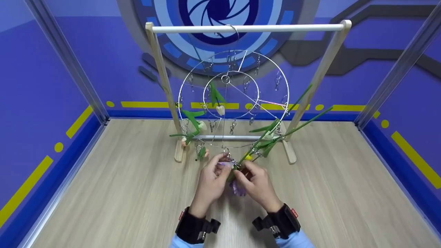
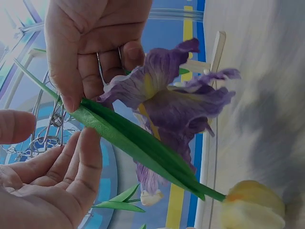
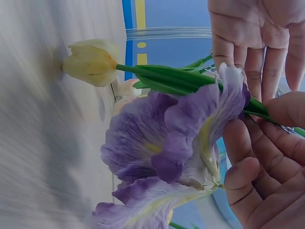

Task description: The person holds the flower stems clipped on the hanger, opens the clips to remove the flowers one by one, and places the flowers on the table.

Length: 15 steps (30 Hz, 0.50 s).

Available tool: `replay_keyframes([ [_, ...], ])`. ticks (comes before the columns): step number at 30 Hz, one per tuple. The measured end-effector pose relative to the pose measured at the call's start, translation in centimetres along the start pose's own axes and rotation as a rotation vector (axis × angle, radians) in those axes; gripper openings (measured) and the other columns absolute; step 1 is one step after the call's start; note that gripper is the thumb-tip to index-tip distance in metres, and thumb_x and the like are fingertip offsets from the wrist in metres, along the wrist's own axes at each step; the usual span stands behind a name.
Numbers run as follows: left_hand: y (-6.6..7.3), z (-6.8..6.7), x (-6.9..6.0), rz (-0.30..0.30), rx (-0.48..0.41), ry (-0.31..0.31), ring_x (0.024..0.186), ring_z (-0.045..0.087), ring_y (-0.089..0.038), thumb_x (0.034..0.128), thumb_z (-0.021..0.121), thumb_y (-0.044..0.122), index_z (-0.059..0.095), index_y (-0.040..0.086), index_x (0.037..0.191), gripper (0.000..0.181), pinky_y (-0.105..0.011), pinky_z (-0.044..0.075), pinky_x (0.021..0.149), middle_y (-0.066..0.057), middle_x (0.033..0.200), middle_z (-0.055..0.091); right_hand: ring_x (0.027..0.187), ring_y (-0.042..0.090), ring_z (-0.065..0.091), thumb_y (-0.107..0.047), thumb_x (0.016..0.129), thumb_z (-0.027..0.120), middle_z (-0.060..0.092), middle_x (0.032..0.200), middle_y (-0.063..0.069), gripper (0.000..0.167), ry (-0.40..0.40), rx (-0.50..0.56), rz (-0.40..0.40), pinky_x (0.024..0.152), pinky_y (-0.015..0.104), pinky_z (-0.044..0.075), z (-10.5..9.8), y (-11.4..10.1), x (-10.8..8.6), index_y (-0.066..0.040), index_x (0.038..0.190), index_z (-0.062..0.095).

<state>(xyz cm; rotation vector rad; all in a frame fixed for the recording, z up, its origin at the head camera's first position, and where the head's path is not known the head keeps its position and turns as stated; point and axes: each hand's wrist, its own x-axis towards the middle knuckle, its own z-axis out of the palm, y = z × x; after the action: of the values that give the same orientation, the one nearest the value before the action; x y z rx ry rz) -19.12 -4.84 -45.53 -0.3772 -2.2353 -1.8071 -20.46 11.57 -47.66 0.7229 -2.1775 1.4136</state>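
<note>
Right hand [image 1: 258,182]: thumb and forefinger pinch the leafy stem of a pale yellow tulip [image 2: 143,148]; two outer fingers curl inward. Left hand [image 1: 211,182]: fingers fairly straight and close together, tips at the tulip's leaf, thumb apart, a wire clip [image 2: 55,119] between. Cannot tell whether the clip is being squeezed.

Tulip inverted, bloom low over the bench [image 1: 103,193], stem running up past the clip. Grip is at the stem-ward end of the leaf, presumably to leave the stem's tip free and the petals uncrushed. Purple iris [image 3: 143,129] just beside, petals close against the fingers; its support is hidden.

Farther out: round wire hanger [image 1: 242,92], hooked over a white rod [image 1: 248,28]. Its ring seems to dip towards the person, perhaps from flowers weighting that side. White tulip [image 1: 221,109] hangs head down within; a yellow bloom [image 1: 248,157] shows just beyond the right hand. Stand feet lie nearer the bench's back edge, set wide, likely for steadiness.

By view: head alone gives the whole hanger and stand, but the hands cover the held tulip's bloom. Both wrist views show it; the right one shows the curled fingers best.
</note>
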Motion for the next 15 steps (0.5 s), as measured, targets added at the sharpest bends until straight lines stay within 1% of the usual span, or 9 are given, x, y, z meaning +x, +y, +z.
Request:
replay_keyframes([
  [3,-0.01,0.09,0.14,-0.004,0.004,0.011,0.082,0.061,-0.018,0.1005,0.063,0.012,0.06,-0.006,0.133,0.037,-0.024,0.052,0.07,-0.017,0.103,0.068,0.056,0.011,0.058,0.002,0.089,0.075,0.067,0.072,0.001,0.014,0.0,-0.008,-0.01,0.047,0.024,0.049,-0.02,-0.12,0.06,-0.008,0.087,0.065],
  [5,0.04,0.13,0.21,-0.001,0.005,0.021,0.082,0.06,-0.016,0.1004,0.063,0.012,0.061,-0.005,0.131,0.035,-0.025,0.052,0.069,-0.015,0.102,0.067,0.056,0.01,0.058,0.001,0.09,0.074,0.067,0.073,0.001,0.013,-0.012,-0.007,-0.009,0.047,0.024,0.05,-0.08,-0.17,0.09,-0.008,0.087,0.065],
  [10,0.03,0.34,0.32,0.014,-0.016,0.05,0.083,0.061,-0.016,0.1008,0.063,0.01,0.062,-0.005,0.122,0.026,-0.026,0.052,0.071,-0.014,0.104,0.064,0.057,0.01,0.059,0.0,0.092,0.073,0.068,0.074,0.0,0.012,-0.042,0.014,0.005,0.047,0.024,0.051,-0.18,-0.19,0.05,-0.007,0.086,0.064],
  [15,0.11,0.53,0.28,0.004,-0.066,0.053,0.083,0.063,-0.017,0.1006,0.062,0.007,0.062,-0.005,0.117,0.021,-0.023,0.051,0.069,-0.016,0.109,0.064,0.053,0.008,0.06,-0.003,0.092,0.074,0.069,0.072,0.0,0.012,-0.048,0.05,0.026,0.044,0.023,0.049,-0.23,-0.27,-0.05,-0.007,0.086,0.064],
])
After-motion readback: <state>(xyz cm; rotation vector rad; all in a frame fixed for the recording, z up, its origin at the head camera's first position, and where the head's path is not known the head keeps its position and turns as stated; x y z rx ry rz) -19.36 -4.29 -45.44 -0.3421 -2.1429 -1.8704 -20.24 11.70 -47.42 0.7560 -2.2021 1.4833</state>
